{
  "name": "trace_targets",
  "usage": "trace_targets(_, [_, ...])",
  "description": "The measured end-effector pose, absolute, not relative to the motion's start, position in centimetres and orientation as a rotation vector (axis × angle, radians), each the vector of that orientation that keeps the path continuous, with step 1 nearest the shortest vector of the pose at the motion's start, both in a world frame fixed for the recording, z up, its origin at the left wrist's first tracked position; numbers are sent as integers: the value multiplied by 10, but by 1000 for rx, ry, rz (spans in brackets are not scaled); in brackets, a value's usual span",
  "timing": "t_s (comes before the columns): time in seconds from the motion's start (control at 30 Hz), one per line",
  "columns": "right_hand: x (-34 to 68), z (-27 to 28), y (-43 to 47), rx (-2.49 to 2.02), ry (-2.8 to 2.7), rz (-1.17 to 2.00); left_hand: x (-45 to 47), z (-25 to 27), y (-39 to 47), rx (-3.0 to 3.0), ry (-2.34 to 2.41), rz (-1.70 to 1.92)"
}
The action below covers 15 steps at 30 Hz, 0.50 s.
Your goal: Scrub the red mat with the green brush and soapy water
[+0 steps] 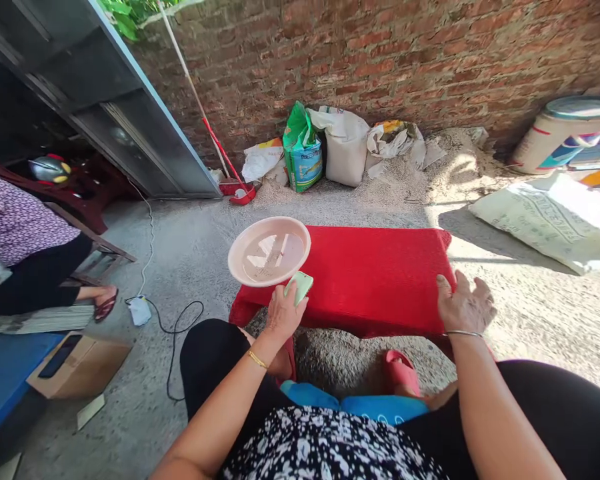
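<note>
My left hand [284, 315] is closed on a small pale green block [301, 285] with rounded corners; its exact kind I cannot tell. It is held beside the near rim of a pale pink basin [235, 265], which has water in it and some fine dark bits at the bottom. The basin rests on the left end of a low bench covered with red cloth [375, 273]. At the bench's right end, my right hand [465, 303] is open, its fingers spread and nothing in them. Whether it touches the cloth I cannot tell.
Several sacks [347, 150] stand along the brick wall [380, 60]. A flat white sack [550, 220] and a large bucket [540, 140] are at the right. To the left sit another person [25, 220], a cardboard box [83, 367] and a cable [173, 327] on the ground.
</note>
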State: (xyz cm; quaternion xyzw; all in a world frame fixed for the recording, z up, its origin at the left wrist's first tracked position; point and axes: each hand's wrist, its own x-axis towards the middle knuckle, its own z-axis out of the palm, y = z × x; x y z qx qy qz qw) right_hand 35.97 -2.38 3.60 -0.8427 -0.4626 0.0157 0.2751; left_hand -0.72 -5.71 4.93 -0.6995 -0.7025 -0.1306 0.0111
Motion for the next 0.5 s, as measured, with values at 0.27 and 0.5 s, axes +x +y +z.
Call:
trace_targets(0.27, [384, 19, -30, -2394, -1128, 717, 28, 40, -43, -1948, -2316, -97])
trace_targets(0.5, [383, 19, -31, -2407, -1154, 697, 122, 46, -61, -2212, -2249, -49])
